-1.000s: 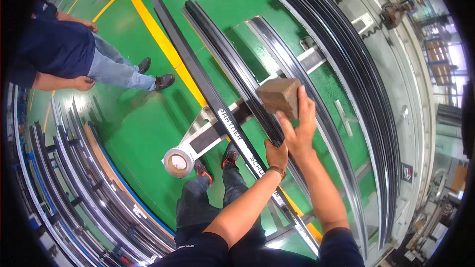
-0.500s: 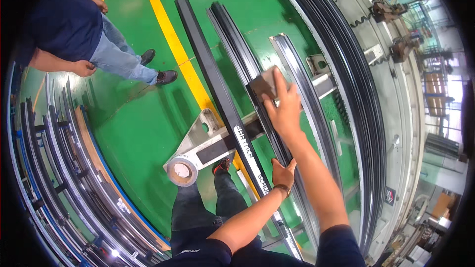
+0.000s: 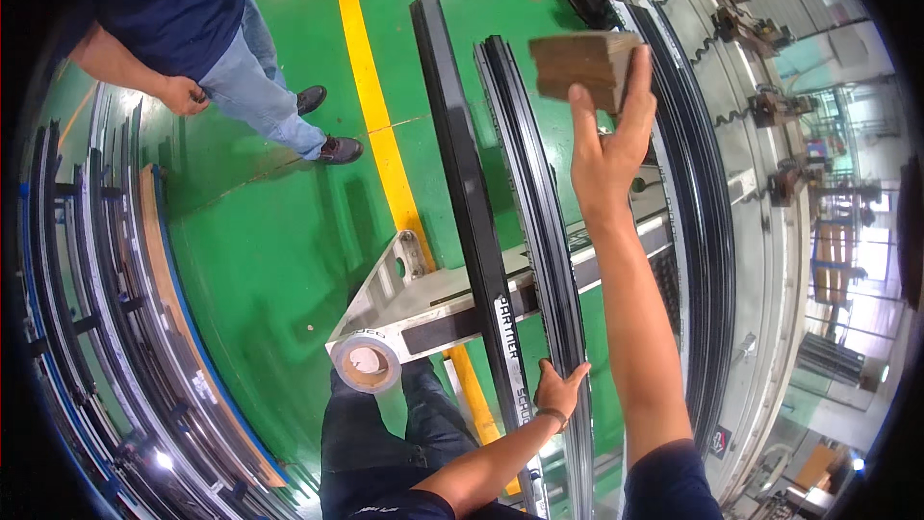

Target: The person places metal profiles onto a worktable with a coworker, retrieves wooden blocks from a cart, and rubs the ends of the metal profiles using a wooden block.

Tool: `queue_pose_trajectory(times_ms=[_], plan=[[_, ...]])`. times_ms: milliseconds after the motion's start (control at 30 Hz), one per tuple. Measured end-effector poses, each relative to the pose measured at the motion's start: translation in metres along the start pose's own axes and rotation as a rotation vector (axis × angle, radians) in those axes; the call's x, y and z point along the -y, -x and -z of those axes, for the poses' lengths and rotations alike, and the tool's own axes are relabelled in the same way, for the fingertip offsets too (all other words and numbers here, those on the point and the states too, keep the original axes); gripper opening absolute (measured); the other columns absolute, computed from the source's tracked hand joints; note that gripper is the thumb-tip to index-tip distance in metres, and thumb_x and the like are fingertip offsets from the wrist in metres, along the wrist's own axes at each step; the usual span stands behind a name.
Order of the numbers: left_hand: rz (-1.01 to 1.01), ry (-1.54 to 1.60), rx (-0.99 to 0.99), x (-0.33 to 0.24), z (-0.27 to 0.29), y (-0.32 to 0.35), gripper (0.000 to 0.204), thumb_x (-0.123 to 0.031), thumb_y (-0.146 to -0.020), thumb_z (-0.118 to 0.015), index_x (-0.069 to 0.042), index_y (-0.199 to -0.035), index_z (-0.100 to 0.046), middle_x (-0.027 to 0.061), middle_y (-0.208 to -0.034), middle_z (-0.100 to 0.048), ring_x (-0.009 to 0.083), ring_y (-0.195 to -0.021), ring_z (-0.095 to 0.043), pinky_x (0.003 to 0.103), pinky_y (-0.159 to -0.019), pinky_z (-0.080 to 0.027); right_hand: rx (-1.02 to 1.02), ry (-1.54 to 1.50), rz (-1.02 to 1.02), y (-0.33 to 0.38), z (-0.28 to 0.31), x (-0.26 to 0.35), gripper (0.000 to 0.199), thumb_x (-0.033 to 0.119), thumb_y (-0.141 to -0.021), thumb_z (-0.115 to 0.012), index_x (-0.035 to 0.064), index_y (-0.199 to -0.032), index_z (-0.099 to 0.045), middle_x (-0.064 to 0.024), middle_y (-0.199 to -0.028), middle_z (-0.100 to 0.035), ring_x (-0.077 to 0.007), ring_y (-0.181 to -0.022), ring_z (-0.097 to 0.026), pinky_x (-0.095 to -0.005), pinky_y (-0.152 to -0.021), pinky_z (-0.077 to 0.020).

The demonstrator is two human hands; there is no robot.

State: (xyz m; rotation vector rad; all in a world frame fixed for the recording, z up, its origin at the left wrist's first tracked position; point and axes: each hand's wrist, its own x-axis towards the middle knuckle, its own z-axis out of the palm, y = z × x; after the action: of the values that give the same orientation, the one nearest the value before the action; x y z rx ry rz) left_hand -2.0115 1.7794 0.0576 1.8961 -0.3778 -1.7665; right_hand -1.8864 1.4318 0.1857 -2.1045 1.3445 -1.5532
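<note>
1. The right grip (image 3: 611,154) was closed on a brown wooden block (image 3: 580,63), fingers along its right side and thumb against the near face
2. The block stood out beyond the right grip's palm, tilted, and in view it lay apart from and to the right of the far part of a ribbed black profile (image 3: 535,183)
3. The left grip (image 3: 561,393) lay on that ribbed profile, well nearer the body than the right grip, its thumb spread to the right; how tightly it held could not be told
4. A dark profile with white lettering (image 3: 460,135) ran just left of the left grip, roughly alongside the ribbed one
5. Ahead of the left grip, a pale support arm (image 3: 423,299) passed crosswise under both profiles
6. On the near end of that arm, well to the left of the left grip, sat a roll of tape (image 3: 366,385)
7. To the right of the right grip stretched a stack of long black profiles (image 3: 703,193)
8. Far left of the right grip stood a co-worker in a dark shirt and jeans (image 3: 183,19), beyond a yellow floor line (image 3: 366,67)
9. Well left of the left grip, a rack of long profiles (image 3: 125,279) curved along the edge of view
</note>
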Motion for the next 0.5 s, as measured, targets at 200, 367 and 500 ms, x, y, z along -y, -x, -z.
queue_pose_trajectory(times_ms=[200, 367, 500], plan=[[0.035, -0.008, 0.065, 0.003, -0.002, -0.001, 0.084, -0.056, -0.085, -0.082, 0.005, -0.127, -0.043, 0.0348, -0.122, -0.067, 0.0502, -0.112, -0.067, 0.052, -0.094, -0.054, 0.368, 0.405, -0.165, 0.046, -0.046, -0.066, 0.087, 0.018, -0.092, -0.078, 0.025, -0.166, -0.032, -0.0282, -0.119, -0.054, -0.0509, -0.099, -0.062, -0.0543, -0.087, -0.0518], [-0.016, -0.001, 0.039, 0.004, 0.001, -0.007, 0.087, -0.059, -0.086, -0.081, 0.007, -0.127, -0.041, 0.0373, -0.122, -0.064, 0.0517, -0.113, -0.065, 0.053, -0.095, -0.053, 0.39, 0.425, -0.208, 0.038, -0.057, -0.055, 0.086, 0.018, -0.093, -0.077, 0.0244, -0.166, -0.032, -0.0284, -0.119, -0.054, -0.0495, -0.097, -0.064, -0.0551, -0.087, -0.0528], [0.03, 0.031, 0.056, 0.004, 0.002, -0.005, 0.087, -0.055, -0.087, -0.081, 0.005, -0.136, -0.043, 0.0324, -0.133, -0.063, 0.0496, -0.12, -0.063, 0.051, -0.102, -0.051, 0.396, 0.389, -0.208, 0.02, -0.063, -0.055, 0.083, 0.02, -0.095, -0.075, 0.0236, -0.166, -0.031, -0.0292, -0.12, -0.054, -0.0497, -0.101, -0.063, -0.0548, -0.089, -0.052]])
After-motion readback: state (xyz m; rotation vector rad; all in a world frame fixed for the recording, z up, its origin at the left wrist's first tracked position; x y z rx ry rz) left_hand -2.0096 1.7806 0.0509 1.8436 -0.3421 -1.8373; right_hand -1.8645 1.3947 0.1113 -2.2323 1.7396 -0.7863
